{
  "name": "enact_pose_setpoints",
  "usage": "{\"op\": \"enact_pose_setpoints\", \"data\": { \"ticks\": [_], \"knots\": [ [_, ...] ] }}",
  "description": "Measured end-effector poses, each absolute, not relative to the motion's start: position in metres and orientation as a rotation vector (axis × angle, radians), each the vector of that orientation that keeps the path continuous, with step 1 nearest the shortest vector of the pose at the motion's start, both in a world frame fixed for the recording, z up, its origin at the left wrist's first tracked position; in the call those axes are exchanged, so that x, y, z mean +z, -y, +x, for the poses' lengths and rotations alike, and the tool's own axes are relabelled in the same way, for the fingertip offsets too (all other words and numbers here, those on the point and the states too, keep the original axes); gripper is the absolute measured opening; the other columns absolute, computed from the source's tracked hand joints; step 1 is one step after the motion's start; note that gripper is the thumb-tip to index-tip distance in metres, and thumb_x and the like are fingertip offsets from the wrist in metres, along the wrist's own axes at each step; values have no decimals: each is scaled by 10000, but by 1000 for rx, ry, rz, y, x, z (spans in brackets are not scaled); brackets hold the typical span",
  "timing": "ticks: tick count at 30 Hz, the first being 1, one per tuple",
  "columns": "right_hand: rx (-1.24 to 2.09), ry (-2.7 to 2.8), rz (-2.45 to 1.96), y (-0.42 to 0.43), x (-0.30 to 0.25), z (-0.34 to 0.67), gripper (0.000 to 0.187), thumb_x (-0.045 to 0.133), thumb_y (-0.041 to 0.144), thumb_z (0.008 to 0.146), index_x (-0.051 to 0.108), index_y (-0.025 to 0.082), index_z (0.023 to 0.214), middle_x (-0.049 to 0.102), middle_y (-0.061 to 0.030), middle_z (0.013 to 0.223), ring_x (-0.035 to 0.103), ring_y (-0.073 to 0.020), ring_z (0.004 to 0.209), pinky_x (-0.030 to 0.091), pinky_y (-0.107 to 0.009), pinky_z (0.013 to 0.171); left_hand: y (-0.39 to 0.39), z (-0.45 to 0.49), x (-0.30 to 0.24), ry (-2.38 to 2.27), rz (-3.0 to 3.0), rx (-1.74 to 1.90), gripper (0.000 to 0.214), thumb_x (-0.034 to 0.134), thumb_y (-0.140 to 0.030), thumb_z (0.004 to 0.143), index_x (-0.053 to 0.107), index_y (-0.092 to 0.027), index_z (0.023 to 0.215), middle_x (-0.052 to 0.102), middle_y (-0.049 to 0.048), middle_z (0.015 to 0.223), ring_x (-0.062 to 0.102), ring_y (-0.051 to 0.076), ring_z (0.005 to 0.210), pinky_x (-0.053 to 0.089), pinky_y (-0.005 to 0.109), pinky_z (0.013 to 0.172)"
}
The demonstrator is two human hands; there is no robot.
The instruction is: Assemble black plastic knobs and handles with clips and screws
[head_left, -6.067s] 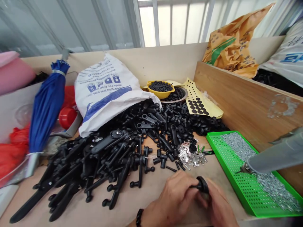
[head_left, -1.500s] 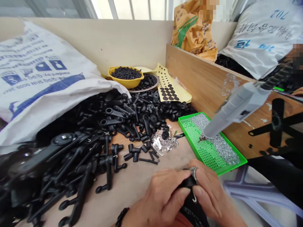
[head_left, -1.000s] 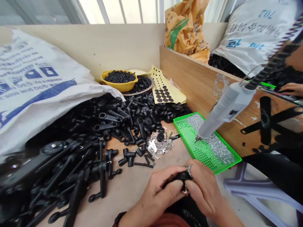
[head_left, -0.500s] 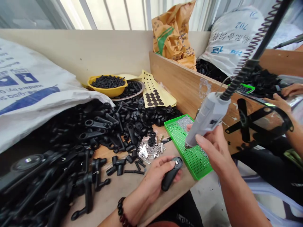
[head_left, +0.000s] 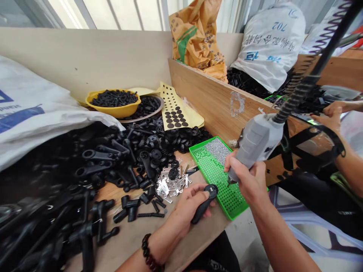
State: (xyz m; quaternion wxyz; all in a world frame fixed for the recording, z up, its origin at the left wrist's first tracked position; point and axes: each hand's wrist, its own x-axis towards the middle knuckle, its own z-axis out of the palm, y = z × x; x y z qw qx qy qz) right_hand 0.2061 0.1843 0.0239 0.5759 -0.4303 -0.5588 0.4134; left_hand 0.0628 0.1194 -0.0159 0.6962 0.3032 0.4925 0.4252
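Note:
My left hand [head_left: 189, 207] is closed round a black plastic crank handle [head_left: 202, 208], its round end facing up with a small metal piece showing in it. In my right hand [head_left: 249, 177] is a grey electric screwdriver [head_left: 253, 141], gripped low on its body and tilted so that its bit points down. The bit hovers over a green perforated tray [head_left: 208, 173], apart from the handle. Small silver screws [head_left: 217, 151] fill the far part of that tray. Beside my left hand lies a pile of flat metal clips [head_left: 171, 183].
Black plastic parts [head_left: 121, 155] heap across the left, spilling from a white sack [head_left: 36, 109]. A yellow bowl [head_left: 113, 109] of small black pieces stands behind, near a sticker sheet [head_left: 176, 109]. A wooden divider [head_left: 204, 88] runs on the right; another person's hand [head_left: 329, 117] is beyond it.
My right hand has lowered the screwdriver a little and tilted it over more. The left hand keeps its hold on the crank handle. The whole view has shifted slightly.

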Motion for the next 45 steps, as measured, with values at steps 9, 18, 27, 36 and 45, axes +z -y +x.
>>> {"op": "enact_pose_setpoints", "data": {
  "ticks": [9,18,27,36,45],
  "knots": [
    [1013,1297,-980,-175,15,229,232,609,324,751,553,167,589,513,-8,513,484,-129,488,359,-269,455,-114,70,-18,-1142,678,871,304,605,-366,744,594,-133,939,650,22,669,504,66,410,332,169,409],
    [1018,1283,-958,-168,-2,236,199,613,313,754,562,178,616,518,12,536,492,-129,490,365,-269,466,-108,74,-20,-1150,666,837,361,605,-384,717,576,-132,974,659,27,700,505,68,419,341,173,414],
    [1009,1244,-938,-168,-6,236,195,622,328,749,564,183,631,515,19,536,490,-137,488,361,-277,466,-107,74,-19,-1143,675,845,331,587,-355,736,591,-138,986,661,26,695,512,66,421,340,172,412],
    [976,1232,-954,-167,-8,235,178,627,326,729,580,184,633,534,18,541,492,-138,483,367,-272,458,-107,76,-19,-1170,673,815,342,588,-371,721,596,-136,969,653,26,694,502,64,418,305,170,404],
    [864,1244,-779,-157,26,234,210,626,320,762,591,182,607,545,5,553,511,-149,500,400,-296,490,-105,79,-17,-1158,667,820,291,582,-350,751,593,-138,950,648,18,689,499,61,413,317,166,390]
  ]
}}
